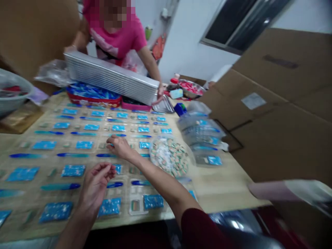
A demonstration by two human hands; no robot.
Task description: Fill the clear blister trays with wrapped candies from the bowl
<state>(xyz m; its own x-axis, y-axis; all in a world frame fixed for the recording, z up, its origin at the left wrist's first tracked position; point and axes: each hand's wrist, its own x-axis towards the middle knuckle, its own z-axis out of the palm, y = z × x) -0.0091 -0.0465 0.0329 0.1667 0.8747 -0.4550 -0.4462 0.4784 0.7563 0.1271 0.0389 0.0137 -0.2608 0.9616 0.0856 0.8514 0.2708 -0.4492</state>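
Note:
Rows of clear plastic trays [140, 192] cover the table; they hold blue patterned packets [153, 201], blue pens [60, 186] and small striped blocks [135, 205]. My right hand [120, 147] reaches over a tray in the middle rows, its fingers pinched downward near a small compartment. Whatever those fingertips hold is hidden. Nearer to me, my left hand [94, 183] hovers above the trays beside a blue packet, palm turned inward and fingers curled against the thumb. I cannot make out what is in it. A round clear bowl [190, 152] full of small striped blocks and white bits stands right of my right hand.
Stacked filled trays [207, 138] stand at the right. Across the table, a person in pink [116, 41] holds a long stack of silvery trays [111, 77] above a red tin [94, 100] of blue pens. Large cardboard boxes [280, 103] rise at the right; a grey basin [15, 93] sits left.

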